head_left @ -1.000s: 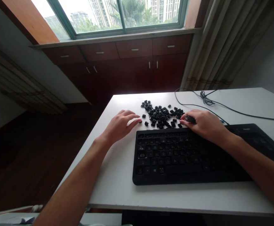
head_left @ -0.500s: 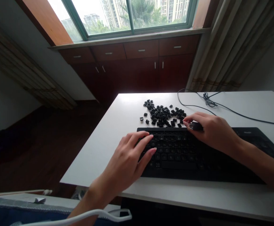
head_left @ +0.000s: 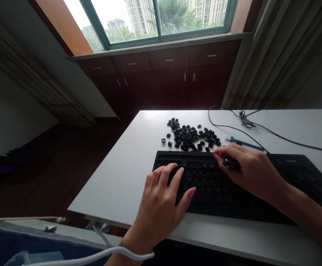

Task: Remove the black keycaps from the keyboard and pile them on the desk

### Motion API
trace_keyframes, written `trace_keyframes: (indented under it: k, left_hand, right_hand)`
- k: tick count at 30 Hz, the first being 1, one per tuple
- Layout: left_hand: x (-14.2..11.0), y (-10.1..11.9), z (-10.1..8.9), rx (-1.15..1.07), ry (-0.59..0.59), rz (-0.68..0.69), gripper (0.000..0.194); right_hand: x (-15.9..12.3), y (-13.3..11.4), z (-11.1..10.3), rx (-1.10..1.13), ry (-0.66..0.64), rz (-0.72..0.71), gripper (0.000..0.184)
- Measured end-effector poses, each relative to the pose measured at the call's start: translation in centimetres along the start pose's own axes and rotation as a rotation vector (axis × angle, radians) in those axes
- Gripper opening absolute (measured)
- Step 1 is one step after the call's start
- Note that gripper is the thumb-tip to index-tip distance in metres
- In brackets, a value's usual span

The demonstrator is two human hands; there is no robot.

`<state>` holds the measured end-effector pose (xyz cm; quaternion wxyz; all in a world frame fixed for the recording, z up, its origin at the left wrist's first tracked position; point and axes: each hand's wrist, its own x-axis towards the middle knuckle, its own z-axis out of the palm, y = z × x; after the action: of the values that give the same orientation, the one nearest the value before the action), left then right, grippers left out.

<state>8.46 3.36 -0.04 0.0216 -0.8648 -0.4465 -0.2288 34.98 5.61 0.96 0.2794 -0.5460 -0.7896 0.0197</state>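
Note:
A black keyboard (head_left: 205, 205) lies on the white table, with exposed key sockets where keycaps are off. Over its left part my left hand (head_left: 161, 201) rests with fingers spread, holding nothing. My right hand (head_left: 249, 166) is at the upper middle of the keyboard, thumb and fingertips pinched together near its back edge. Curled within that hand is a dark, shiny, rounded object (head_left: 231, 163), perhaps a tool handle; its kind does not show. Just behind the keyboard sits a pile of loose black keycaps (head_left: 187, 136).
A blue brush with pale bristles (head_left: 244, 143) lies behind my right hand. A black cable (head_left: 274, 131), partly bundled, runs across the back right of the white table (head_left: 116, 177). At the lower left are a white curved bar (head_left: 122, 251) and a dark blue zipped item (head_left: 39, 240).
My right hand has drawn slightly toward me, from the pile's edge onto the keyboard's back edge. My left hand has shifted right and nearer. The blue brush now shows.

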Motion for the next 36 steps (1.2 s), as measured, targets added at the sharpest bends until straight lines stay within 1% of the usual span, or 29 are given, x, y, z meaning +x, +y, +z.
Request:
trace_keyframes:
  k: [5, 7, 12, 17, 21, 27, 36]
  left_hand:
    - [-0.1, 0.0, 0.1, -0.023, 0.065, 0.002, 0.041]
    - [-0.3, 0.0, 0.2, -0.03, 0.075, -0.001, 0.041]
    - [-0.5, -0.1, 0.4, -0.038, 0.072, -0.026, 0.044]
    - [-0.6, 0.0, 0.5, -0.051, 0.076, -0.04, 0.043]
    - [-0.7, 0.0, 0.4, -0.051, 0.076, -0.055, 0.042]
    - [-0.5, 0.1, 0.3, -0.052, 0.087, -0.054, 0.042]
    - [-0.7, 0.1, 0.3, -0.053, 0.064, -0.061, 0.043]
  right_hand:
    - [-0.1, -0.3, 0.2, 0.014, -0.029, 0.007, 0.023]
    - [-0.1, -0.4, 0.2, 0.023, -0.049, 0.014, 0.024]
    - [-0.2, -0.5, 0.5, 0.051, -0.081, 0.012, 0.025]
    - [-0.3, -0.6, 0.7, 0.048, -0.08, 0.02, 0.025]
    - [-0.4, -0.8, 0.6, 0.058, -0.104, -0.009, 0.024]
    - [-0.5, -0.9, 0.5, 0.066, -0.111, -0.027, 0.023]
    - [-0.5, -1.1, 0.7, 0.073, -0.112, -0.035, 0.022]
